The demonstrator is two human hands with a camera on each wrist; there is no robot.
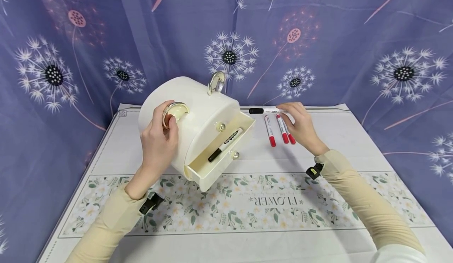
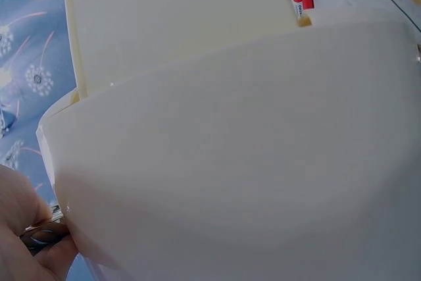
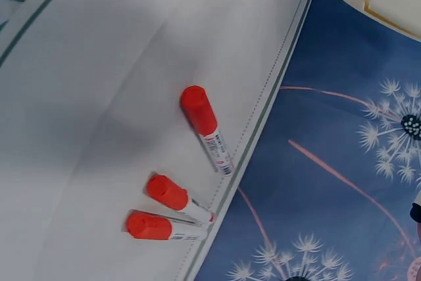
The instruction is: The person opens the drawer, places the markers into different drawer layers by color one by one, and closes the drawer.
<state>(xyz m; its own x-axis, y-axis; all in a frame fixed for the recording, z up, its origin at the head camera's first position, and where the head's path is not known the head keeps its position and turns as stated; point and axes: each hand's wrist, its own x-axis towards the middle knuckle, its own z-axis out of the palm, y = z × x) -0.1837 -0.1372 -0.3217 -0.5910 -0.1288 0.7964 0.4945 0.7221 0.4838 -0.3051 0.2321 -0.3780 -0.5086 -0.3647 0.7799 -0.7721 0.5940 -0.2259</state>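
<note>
We see the white, slim marker with a black cap (image 1: 266, 111) pinched in our right fingers (image 1: 291, 107), its cap pointing left of them; whether it clears the desk (image 1: 255, 247) we cannot tell. We judge it light, stiff and rather slick, best taken around mid-barrel. Our left fingers (image 1: 158, 115) grasp a shiny gold-toned metal ring (image 1: 178, 103) on the white, rounded box (image 1: 199, 107), probably hollow plastic and easily tipped, so the ring seems a sound hold. To their right juts its cream drawer (image 1: 219, 170), bearing a second black-capped white marker (image 1: 226, 143). Three red-capped white markers (image 1: 282, 128) lie just below and left of our right fingers, on the desk's white, flower-printed cover; beyond both sets of fingers hangs a blue-violet dandelion curtain (image 1: 177, 27).
</note>
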